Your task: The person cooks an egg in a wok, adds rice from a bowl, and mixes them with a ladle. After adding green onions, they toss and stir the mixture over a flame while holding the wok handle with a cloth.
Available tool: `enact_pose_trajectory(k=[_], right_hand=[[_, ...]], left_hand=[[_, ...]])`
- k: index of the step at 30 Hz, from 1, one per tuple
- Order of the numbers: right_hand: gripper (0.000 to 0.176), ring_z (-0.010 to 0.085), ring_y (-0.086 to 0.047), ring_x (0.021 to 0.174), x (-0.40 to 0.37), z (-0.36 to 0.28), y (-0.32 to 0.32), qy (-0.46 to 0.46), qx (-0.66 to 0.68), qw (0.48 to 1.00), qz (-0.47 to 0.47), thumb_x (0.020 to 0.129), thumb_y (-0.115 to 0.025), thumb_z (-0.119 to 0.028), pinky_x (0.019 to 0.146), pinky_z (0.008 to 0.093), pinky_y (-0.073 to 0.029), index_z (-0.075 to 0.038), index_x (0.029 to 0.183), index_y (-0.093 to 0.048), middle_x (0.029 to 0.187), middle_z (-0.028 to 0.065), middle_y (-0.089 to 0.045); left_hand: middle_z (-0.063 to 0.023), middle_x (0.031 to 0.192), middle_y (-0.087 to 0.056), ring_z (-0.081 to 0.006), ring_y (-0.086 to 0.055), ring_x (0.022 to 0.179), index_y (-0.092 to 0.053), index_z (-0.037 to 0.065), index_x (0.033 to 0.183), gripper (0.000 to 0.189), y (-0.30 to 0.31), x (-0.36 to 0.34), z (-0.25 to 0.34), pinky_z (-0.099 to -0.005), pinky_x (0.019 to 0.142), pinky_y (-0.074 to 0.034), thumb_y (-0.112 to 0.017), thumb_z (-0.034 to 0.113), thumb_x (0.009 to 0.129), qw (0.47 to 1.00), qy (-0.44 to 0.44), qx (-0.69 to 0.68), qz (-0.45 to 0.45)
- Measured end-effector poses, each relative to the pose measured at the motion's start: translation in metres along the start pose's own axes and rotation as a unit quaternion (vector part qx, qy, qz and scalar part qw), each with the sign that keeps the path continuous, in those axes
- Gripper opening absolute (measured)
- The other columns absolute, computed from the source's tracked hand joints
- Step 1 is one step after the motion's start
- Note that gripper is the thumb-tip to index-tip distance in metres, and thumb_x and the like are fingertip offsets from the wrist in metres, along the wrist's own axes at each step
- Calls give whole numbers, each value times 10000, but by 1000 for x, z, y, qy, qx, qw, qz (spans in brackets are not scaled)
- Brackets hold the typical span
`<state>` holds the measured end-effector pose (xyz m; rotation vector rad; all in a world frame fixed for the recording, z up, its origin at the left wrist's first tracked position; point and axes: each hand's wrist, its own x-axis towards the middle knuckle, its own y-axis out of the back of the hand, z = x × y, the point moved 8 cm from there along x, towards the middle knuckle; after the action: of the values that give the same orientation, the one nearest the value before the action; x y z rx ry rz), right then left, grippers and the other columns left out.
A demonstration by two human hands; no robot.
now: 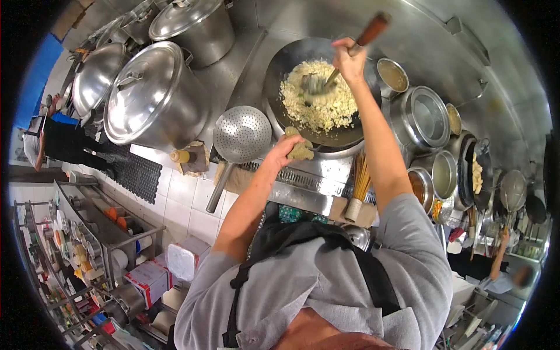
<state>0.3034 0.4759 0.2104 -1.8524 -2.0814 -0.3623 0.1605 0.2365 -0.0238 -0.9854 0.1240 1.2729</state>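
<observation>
My right hand [350, 61] grips a long-handled ladle [373, 29] by its shaft, just below the wooden handle end. Motion blurs the ladle's head, which is in pale, rice-like food [344, 105] with yellow bits. The food lies in a large dark wok [318, 49] on the stove. At the wok's near-left rim, my left hand [284, 149] is closed around a folded greenish-brown cloth [300, 150]. A perforated metal strainer [242, 134] rests left of the wok, handle toward me. Near my right forearm stands a bamboo brush [358, 189].
Large lidded pots [154, 99] stand on the left. Metal containers [429, 116] and a second wok [479, 175] with food line the right. One person [58, 137] stands far left; another person [496, 274] is at far right. A shelving rack [70, 245] is at lower left.
</observation>
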Motion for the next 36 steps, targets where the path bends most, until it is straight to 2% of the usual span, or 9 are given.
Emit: enact_pose_trajectory(k=[3, 6, 8, 10, 13, 16, 26, 31, 36], right_hand=[[105, 79, -435, 444, -9, -72, -15, -40, -48, 998, -20, 901, -568, 0, 401, 273, -339, -18, 985, -628, 573, -25, -487], [102, 71, -490, 479, -11, -124, 16, 136, -107, 979, 109, 918, -575, -19, 425, 258, -373, -12, 991, -645, 603, -2, -557], [56, 74, -500, 494, -17, -90, 18, 128, -28, 978, 161, 914, -592, -32, 443, 266, -370, -29, 935, -644, 642, -5, -588], [71, 87, -489, 481, -3, -2, 1, 10, -14, 999, 30, 896, -583, -30, 429, 277, -355, -17, 903, -653, 632, 11, -570], [97, 81, -454, 457, -21, -76, -8, -88, -7, 996, -28, 882, -583, -29, 419, 275, -347, -4, 930, -663, 591, -13, -522], [81, 53, -482, 504, -67, -127, 47, -11, -17, 997, 80, 927, -577, -19, 441, 239, -346, 3, 950, -652, 610, -33, -528], [52, 81, -473, 475, -40, -58, 104, 111, -7, 952, 285, 930, -606, -24, 416, 272, -360, 6, 961, -636, 608, 2, -538], [95, 76, -422, 443, -20, -60, 45, -29, 88, 992, 90, 913, -520, 9, 395, 282, -327, 27, 947, -607, 571, -16, -452], [93, 76, -451, 453, -19, -45, 17, 152, -71, 971, 168, 900, -564, -3, 412, 265, -339, -4, 924, -653, 600, -3, -521]], left_hand=[[-116, 1069, -694, -277, -722, 912, -573, 63, 1171, 347, -6, -11, 6, -466, 703, -612, -681, 163, 856, 1000, -5, 7, 11], [-124, 1062, -693, -287, -726, 876, -580, 58, 1168, 344, -5, -10, 4, -470, 687, -616, -684, 162, 856, 999, -8, -20, 28], [-119, 1060, -694, -284, -724, 897, -583, 59, 1171, 347, -6, -9, 7, -469, 683, -617, -686, 168, 859, 1000, -6, -9, 23], [-113, 1061, -695, -280, -721, 911, -585, 62, 1177, 350, -6, -15, -1, -468, 679, -617, -686, 177, 862, 1000, 6, -3, 24], [-100, 1056, -699, -266, -712, 924, -595, 76, 1171, 345, -3, -8, 2, -455, 668, -613, -689, 206, 865, 1000, 11, 1, 3], [-109, 1032, -700, -267, -716, 886, -599, 67, 1157, 340, -8, -18, 10, -455, 659, -612, -693, 206, 861, 999, -13, 7, 45], [-121, 1015, -701, -271, -726, 858, -597, 35, 1131, 299, -4, -10, 5, -428, 673, -622, -674, 160, 870, 999, -23, -25, 16], [-115, 964, -689, -278, -725, 790, -583, 49, 1089, 270, -10, -17, 11, -442, 607, -622, -690, 142, 859, 999, -10, -23, 20], [-119, 1001, -684, -296, -724, 870, -576, 45, 1103, 281, 1, 0, 1, -455, 645, -618, -676, 160, 868, 1000, -9, -18, -6]])
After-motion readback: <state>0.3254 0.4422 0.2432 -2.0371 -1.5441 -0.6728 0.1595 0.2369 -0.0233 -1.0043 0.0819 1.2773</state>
